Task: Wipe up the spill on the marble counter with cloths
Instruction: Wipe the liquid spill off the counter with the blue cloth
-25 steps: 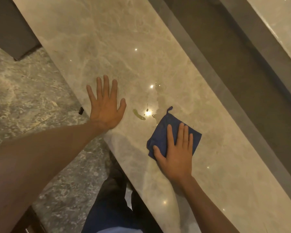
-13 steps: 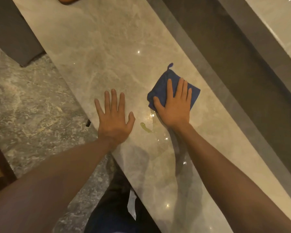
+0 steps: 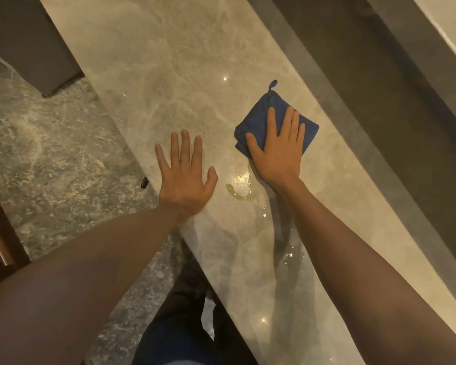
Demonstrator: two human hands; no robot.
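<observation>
On the counter (image 3: pixel 169 75), your right hand (image 3: pixel 278 151) presses flat, fingers spread, on the blue cloth (image 3: pixel 258 111); your left hand (image 3: pixel 184 177) lies open, empty, beside the spill (image 3: pixel 237 194).

Marble counter (image 3: pixel 169 75) beyond both hands bare, open for passage. Left hand (image 3: pixel 184 177) flat on near edge, blocks that side. Right hand (image 3: pixel 279 151) flat on blue cloth (image 3: pixel 263 111). Gap between hands narrow, holds wet spill (image 3: pixel 241 191). Dark raised ledge (image 3: pixel 358 106) bounds far side just beside cloth, little room there.
</observation>
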